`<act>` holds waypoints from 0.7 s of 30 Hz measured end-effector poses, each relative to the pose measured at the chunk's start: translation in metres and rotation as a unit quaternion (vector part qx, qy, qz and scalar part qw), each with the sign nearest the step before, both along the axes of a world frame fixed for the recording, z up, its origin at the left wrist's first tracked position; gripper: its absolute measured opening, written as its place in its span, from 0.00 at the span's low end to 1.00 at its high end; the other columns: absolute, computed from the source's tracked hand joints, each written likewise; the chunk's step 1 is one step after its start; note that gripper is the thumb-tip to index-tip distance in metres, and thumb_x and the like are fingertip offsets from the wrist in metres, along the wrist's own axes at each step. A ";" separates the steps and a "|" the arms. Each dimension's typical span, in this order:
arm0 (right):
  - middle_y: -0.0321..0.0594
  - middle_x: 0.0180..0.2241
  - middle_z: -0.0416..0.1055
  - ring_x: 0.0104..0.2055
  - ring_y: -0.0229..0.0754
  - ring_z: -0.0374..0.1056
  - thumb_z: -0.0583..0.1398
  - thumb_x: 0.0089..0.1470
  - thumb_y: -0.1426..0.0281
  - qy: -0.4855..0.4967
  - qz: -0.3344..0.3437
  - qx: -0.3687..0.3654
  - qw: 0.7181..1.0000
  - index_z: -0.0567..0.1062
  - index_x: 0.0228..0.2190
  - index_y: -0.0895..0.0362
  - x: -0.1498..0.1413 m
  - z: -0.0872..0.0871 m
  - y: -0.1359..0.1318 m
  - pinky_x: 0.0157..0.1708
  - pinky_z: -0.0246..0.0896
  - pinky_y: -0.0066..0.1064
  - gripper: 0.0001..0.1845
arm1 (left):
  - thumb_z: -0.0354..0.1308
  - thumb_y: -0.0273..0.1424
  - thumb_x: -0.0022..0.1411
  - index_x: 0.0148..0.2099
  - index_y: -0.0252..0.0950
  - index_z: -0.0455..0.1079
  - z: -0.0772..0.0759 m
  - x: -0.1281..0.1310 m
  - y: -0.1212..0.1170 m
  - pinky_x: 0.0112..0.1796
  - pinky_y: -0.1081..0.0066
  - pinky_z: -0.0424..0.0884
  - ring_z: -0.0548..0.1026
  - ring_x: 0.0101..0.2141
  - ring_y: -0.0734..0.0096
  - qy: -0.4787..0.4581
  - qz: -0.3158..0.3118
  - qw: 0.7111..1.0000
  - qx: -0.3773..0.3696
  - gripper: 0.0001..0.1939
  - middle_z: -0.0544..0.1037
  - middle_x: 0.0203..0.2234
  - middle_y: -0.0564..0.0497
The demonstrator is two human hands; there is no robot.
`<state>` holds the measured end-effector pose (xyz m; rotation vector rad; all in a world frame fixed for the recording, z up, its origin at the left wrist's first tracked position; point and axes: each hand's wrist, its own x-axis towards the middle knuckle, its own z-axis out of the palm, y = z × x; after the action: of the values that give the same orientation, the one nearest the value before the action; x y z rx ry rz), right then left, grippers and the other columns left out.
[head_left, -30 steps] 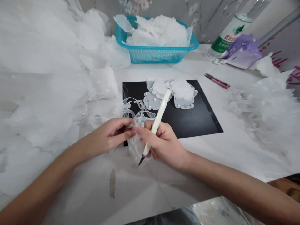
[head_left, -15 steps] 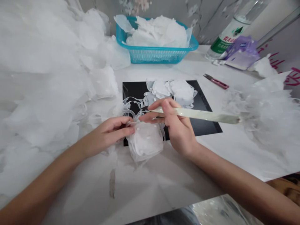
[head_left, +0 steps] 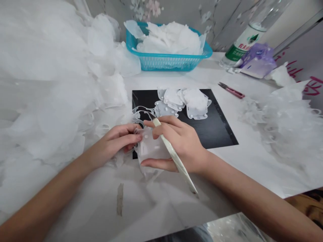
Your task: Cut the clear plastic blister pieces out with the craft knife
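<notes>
My left hand (head_left: 119, 141) is closed on the left edge of a stack of thin, translucent white plastic pieces (head_left: 151, 148). Over the right side of that stack, my right hand (head_left: 181, 141) holds a slim, pale-handled tool (head_left: 174, 156) with a dark pointed tip; its exact kind is unclear. The tip points up and left, and the handle slants down toward me. My right thumb lies along the stack's near side, fingers across its top. Thin curly plastic offcuts (head_left: 137, 114) lie just beyond my left fingertips, on a black mat (head_left: 217, 129).
Flat white pieces (head_left: 195, 102) lie on the mat's far part. A blue basket (head_left: 171, 64) of similar pieces stands behind. Large white heaps rise at left (head_left: 50, 84) and right (head_left: 290, 124). Small pink-handled snips (head_left: 232, 90), a bottle (head_left: 242, 43) and a purple packet (head_left: 258, 62) are at back right.
My right hand has turned and come down over the stack, its thumb now at the near side. The tool's handle has swung from pointing right to pointing toward me. My left hand stays at the stack.
</notes>
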<state>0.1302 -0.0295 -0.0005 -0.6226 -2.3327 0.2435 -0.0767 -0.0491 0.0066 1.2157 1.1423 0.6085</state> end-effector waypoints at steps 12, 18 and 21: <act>0.42 0.35 0.77 0.37 0.45 0.69 0.60 0.54 0.67 0.003 0.024 0.113 0.993 0.67 0.30 0.56 -0.002 0.007 -0.009 0.37 0.68 0.37 0.07 | 0.57 0.40 0.58 0.28 0.36 0.64 0.001 0.001 0.002 0.19 0.79 0.53 0.56 0.20 0.80 -0.016 0.062 0.997 -0.038 0.13 0.59 0.18 0.58; 0.39 0.29 0.76 0.32 0.41 0.69 0.60 0.54 0.72 0.030 -0.009 0.069 0.997 0.64 0.28 0.55 -0.006 0.002 -0.012 0.32 0.66 0.32 0.07 | 0.55 0.39 0.60 0.29 0.36 0.62 0.003 0.004 0.002 0.19 0.81 0.54 0.56 0.19 0.81 0.008 0.055 0.998 -0.032 0.13 0.58 0.17 0.59; 0.36 0.27 0.75 0.29 0.37 0.68 0.58 0.53 0.79 0.079 -0.019 0.017 0.997 0.62 0.26 0.55 -0.006 0.004 -0.016 0.30 0.64 0.30 0.11 | 0.52 0.39 0.63 0.28 0.36 0.59 0.003 0.005 0.002 0.18 0.81 0.52 0.55 0.18 0.82 0.023 0.045 0.999 -0.020 0.15 0.58 0.16 0.59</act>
<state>0.1238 -0.0459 0.0039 -0.6067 -2.1665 0.2269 -0.0713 -0.0470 0.0100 1.1539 1.2472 0.6241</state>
